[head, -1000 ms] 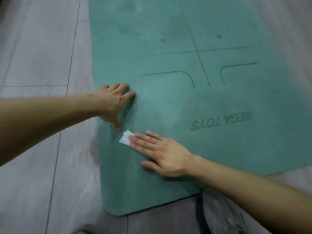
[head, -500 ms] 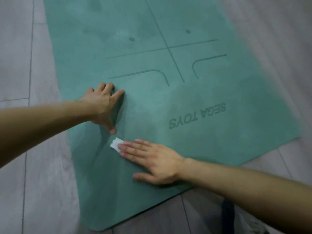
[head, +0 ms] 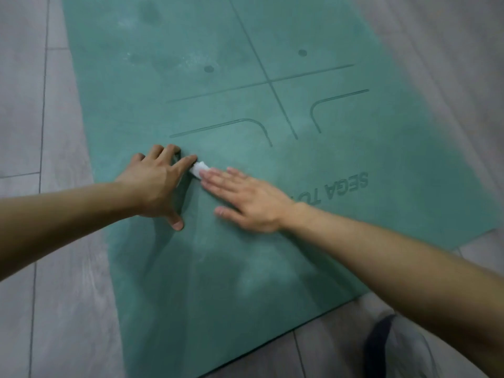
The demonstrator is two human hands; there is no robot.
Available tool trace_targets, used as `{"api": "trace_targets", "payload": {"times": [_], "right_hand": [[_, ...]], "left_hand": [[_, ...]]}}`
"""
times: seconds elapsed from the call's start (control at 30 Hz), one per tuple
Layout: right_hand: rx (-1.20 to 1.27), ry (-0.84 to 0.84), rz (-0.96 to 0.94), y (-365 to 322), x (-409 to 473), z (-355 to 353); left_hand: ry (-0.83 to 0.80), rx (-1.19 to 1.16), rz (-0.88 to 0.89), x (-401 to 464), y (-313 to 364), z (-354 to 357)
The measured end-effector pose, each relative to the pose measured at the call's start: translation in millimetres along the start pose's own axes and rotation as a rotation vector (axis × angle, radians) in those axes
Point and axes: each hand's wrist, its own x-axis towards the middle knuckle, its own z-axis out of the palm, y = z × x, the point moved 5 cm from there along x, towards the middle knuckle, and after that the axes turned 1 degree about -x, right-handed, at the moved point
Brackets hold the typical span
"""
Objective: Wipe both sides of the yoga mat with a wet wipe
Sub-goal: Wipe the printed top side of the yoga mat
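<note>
Since half a second ago, the right hand point(head: 245, 199) has slid the wet wipe point(head: 200, 168) up the yoga mat point(head: 207, 282), from just below the left thumb to right beside the left forefinger. Nearest the camera, a grey and dark piece of clothing point(head: 387, 347) shows at the bottom edge, on the grey plank floor point(head: 54, 296) past the mat's near end. Both bare forearms reach in over that end. Green and flat, the yoga mat lies on the floor and runs away from the viewer. On it the right hand presses palm down, fingers point(head: 218, 177) straight and together, pinning the white wipe under their tips; only a crumpled corner pokes out. Just left of it, the left hand point(head: 155, 182) rests flat on the mat near its left edge, fingers spread and relaxed, thumb stretched toward the viewer, holding nothing. Beyond the right wrist reads an upside-down logo point(head: 343, 188), partly covered. Farther on are engraved alignment lines point(head: 270, 83) and two dots, with pale smudges.
</note>
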Motion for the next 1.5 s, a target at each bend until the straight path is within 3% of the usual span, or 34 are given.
{"api": "trace_targets", "payload": {"times": [0.07,0.17,0.23,0.3,0.4,0.47,0.53,0.63,0.7,0.8,0.9,0.97,1.03,1.17,1.23,1.3,1.43,1.5], "right_hand": [[-0.008,0.064,0.170,55.6,3.9,-17.3],[0.003,0.149,0.762,159.5,-14.2,-43.4],[0.100,0.200,0.940,168.5,-18.1,-47.5],[0.129,0.249,0.742,117.7,0.2,-37.1],[0.050,0.088,0.153,18.7,10.9,-4.9],[-0.024,0.034,0.020,26.0,9.9,-2.4],[-0.033,0.103,0.260,84.2,11.8,-20.4],[0.050,0.189,0.845,163.6,-18.9,-41.6],[0.157,0.246,0.967,152.5,-33.5,-37.1],[0.139,0.281,0.660,48.3,-32.6,-13.1],[0.143,0.093,0.227,-70.6,-42.1,14.1],[0.100,0.028,0.049,-87.5,-57.2,19.8],[0.049,0.052,0.142,-43.3,-65.1,10.6],[0.042,0.127,0.829,95.2,-105.6,-11.2],[0.118,0.209,0.978,98.9,-111.0,-12.0],[0.131,0.263,0.847,36.8,-86.9,-0.3],[0.147,0.099,0.217,-129.4,-50.5,33.8],[0.115,0.077,0.162,-128.3,-64.2,36.5]], "left_hand": [[0.002,-0.015,0.002,-0.4,0.2,-0.3],[0.004,-0.035,-0.004,-0.6,-0.3,-1.0],[0.007,-0.035,-0.006,-0.7,-0.5,-1.1],[0.007,-0.028,-0.006,-1.9,-0.8,-1.1],[0.021,-0.020,-0.003,-3.0,-0.8,-1.2],[0.028,-0.023,-0.004,-3.0,-0.9,-1.3],[0.027,-0.035,-0.002,-3.4,-1.1,-1.0],[0.026,-0.039,-0.002,-4.0,-0.9,-1.5],[0.021,-0.032,-0.002,-4.1,-0.5,-2.4],[0.019,-0.028,-0.002,-4.5,-0.6,-2.8],[0.031,-0.016,0.003,-3.6,-0.8,-3.1],[0.034,-0.004,0.006,-2.7,-0.6,-3.0],[0.026,0.002,0.006,-1.6,-1.2,-2.0],[0.020,-0.006,0.012,-0.7,-2.3,-0.1],[0.018,-0.009,0.013,-0.5,-1.8,-0.5],[0.019,-0.007,0.015,-1.1,-1.8,-1.0],[0.024,0.002,0.019,1.3,-2.7,-0.3],[0.018,0.017,0.028,2.9,-2.0,0.1]]}}
